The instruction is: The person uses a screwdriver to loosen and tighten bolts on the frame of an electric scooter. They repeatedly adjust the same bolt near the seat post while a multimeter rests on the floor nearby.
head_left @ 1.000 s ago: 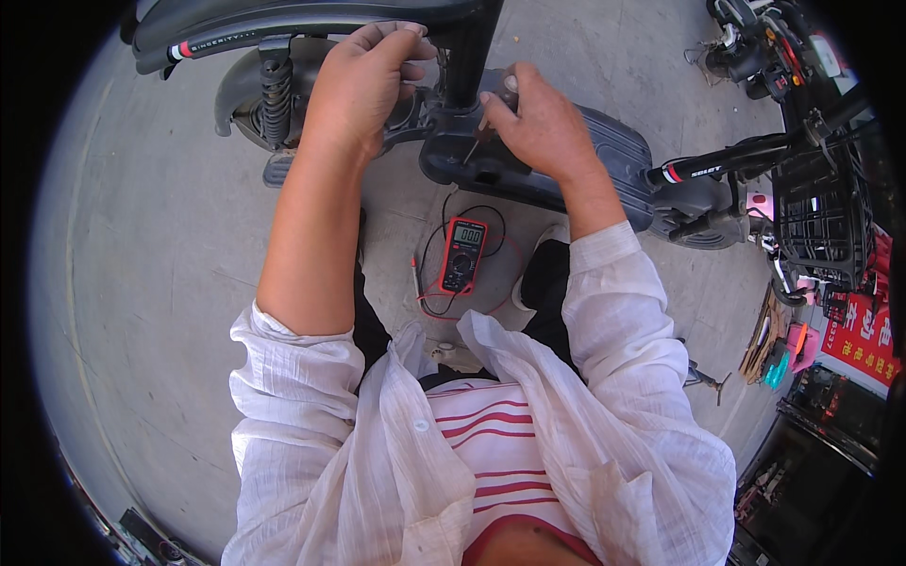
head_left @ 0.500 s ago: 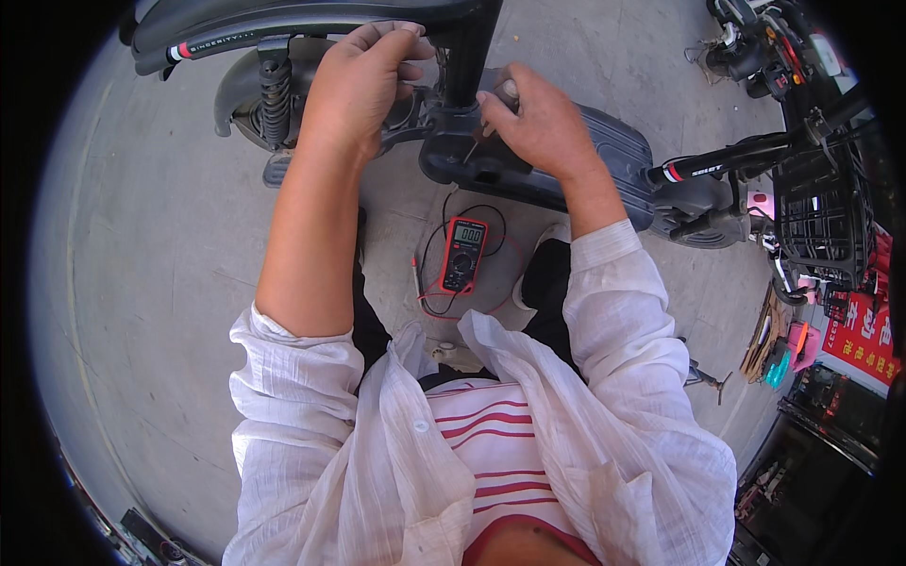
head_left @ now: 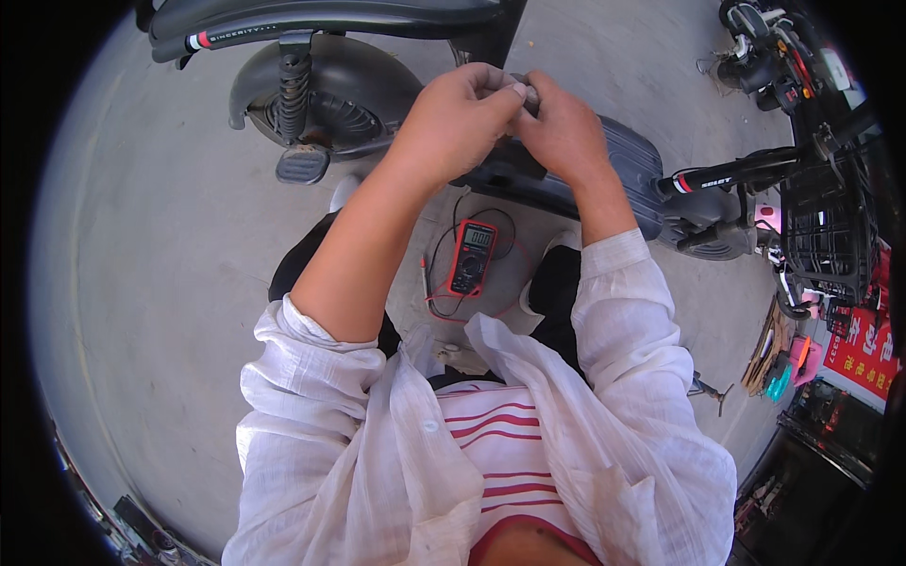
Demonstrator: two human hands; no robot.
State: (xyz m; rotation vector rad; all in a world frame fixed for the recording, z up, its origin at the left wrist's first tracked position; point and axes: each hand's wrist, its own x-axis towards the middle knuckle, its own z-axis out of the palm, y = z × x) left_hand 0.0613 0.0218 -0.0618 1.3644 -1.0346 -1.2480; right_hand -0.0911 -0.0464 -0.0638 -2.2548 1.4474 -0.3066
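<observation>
Over the dark footboard (head_left: 634,168) of an electric scooter, my two hands meet. My right hand (head_left: 569,137) is closed around a screwdriver (head_left: 530,98), of which only a bit of the grip shows between the hands. My left hand (head_left: 464,123) is closed too, thumb and fingers pinched together against the right fingers; whatever they pinch is hidden. Below the footboard, a red and black multimeter (head_left: 472,258) lies on the ground with its leads looped around it.
The scooter's seat (head_left: 330,21), rear wheel (head_left: 335,104) and pedal (head_left: 303,165) are at the upper left. A black basket (head_left: 819,226) hangs by the front wheel on the right. Beyond stand another parked vehicle (head_left: 769,57) and a red sign (head_left: 864,349). My feet flank the multimeter.
My left hand has moved right and down to meet my right hand. The screwdriver's shaft, visible before against the footboard, is now hidden. The view has shifted slightly.
</observation>
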